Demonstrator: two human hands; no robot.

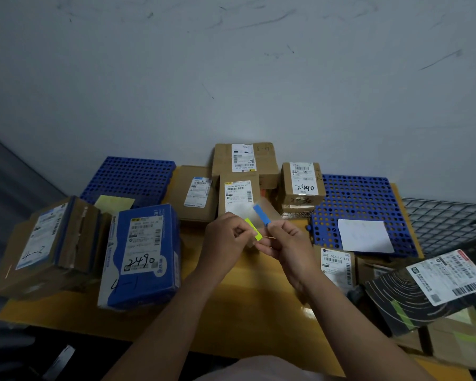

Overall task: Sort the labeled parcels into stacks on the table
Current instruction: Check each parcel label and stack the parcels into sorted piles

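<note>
Parcels (238, 195) lie scattered over the yellow tabletop (231, 312), and I'd judge the sorting is barely begun. Both hands are over the middle of it, close together. The left hand (226, 239) and right hand (287, 244) each pinch a clear strip (259, 220) that carries a blue tab (261, 215) and a yellow-green tab (254, 230).

The risk I'd watch is a tab peeled off that flimsy strip curling onto a finger or landing on the wrong box. The two marked 2490 sit well apart: the blue parcel (142, 254) at the near left and the brown box (302, 182) at the back right. The black parcel (423, 287) lies tilted on other boxes at the right edge and could slide if knocked.

The blue parcel's long axis runs from the near edge toward the wall, label up, with its handwriting reading toward the person. The brown box's label faces the same way.
</note>
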